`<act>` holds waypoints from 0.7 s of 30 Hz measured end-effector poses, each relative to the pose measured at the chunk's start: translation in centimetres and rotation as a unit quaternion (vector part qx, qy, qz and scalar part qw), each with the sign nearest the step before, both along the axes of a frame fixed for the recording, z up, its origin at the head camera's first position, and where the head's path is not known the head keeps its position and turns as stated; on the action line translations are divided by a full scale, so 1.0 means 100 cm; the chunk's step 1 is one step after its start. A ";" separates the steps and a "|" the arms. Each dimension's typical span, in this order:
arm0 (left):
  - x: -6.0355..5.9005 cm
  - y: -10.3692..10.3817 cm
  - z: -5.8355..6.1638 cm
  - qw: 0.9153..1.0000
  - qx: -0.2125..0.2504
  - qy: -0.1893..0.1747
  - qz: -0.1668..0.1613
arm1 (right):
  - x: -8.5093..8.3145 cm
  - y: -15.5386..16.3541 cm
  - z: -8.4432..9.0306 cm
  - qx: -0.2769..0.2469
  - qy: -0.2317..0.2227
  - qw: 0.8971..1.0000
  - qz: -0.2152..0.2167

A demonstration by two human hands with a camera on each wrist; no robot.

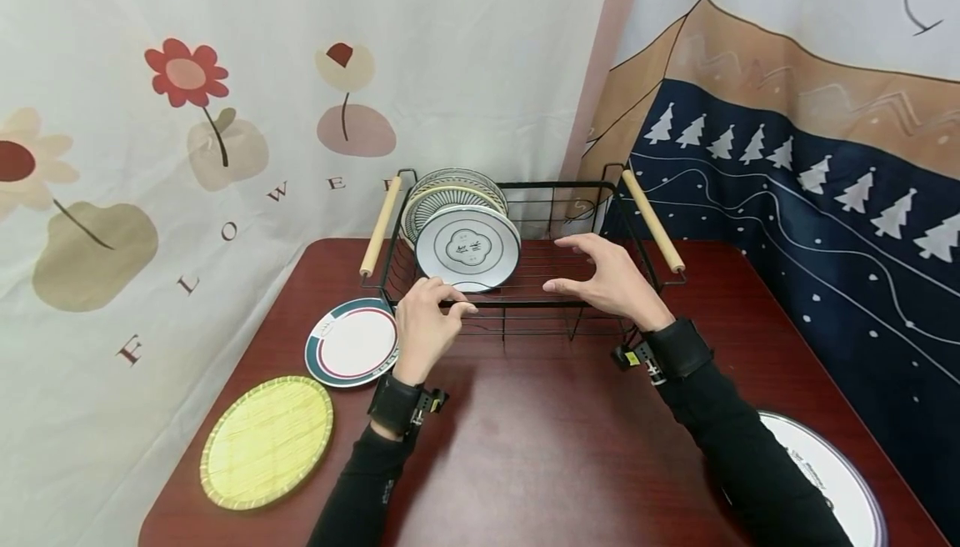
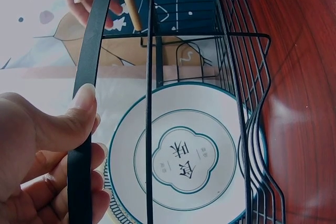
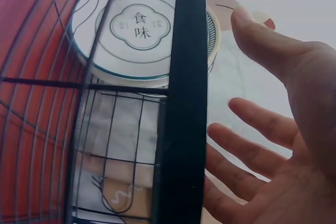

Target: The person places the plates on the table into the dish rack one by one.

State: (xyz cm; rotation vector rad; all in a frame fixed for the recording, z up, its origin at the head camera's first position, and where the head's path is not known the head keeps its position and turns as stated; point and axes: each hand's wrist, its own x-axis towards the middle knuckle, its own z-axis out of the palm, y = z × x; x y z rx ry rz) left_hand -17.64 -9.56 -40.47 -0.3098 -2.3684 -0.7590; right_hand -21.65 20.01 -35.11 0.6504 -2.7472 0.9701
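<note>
My left hand (image 1: 427,326) grips the front top rail of a black wire dish rack (image 1: 525,304). In the left wrist view its thumb lies on the near side of the flat rail (image 2: 90,61), with the fingers curled round the far side. A white plate (image 1: 468,248) with a dark rim and a lettered centre leans in the rack's left part, in front of several patterned plates (image 1: 452,184). Over the rack's right part, my right hand (image 1: 611,280) is spread, thumb and fingers apart with nothing between them. The right wrist view shows it beside the rail.
Wooden handles (image 1: 381,226) top the rack's two sides. Left of it lie a white plate with a teal rim (image 1: 356,343) and a round yellow woven mat (image 1: 267,443). Another white plate (image 1: 847,480) is partly under my right sleeve. Printed curtains (image 1: 480,55) hang behind the red-brown table (image 1: 540,447).
</note>
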 end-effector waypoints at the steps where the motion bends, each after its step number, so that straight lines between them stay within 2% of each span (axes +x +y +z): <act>1: 0.000 0.000 0.000 1.000 0.001 0.002 0.000 | 0.002 0.001 -0.002 -0.003 0.000 1.000 0.001; 9: 0.002 0.000 0.001 1.000 0.005 0.012 -0.006 | 0.020 0.005 -0.017 -0.010 0.006 1.000 -0.011; 21: 0.001 0.001 0.002 1.000 0.001 0.008 -0.004 | 0.038 0.004 -0.035 -0.040 0.122 0.991 -0.021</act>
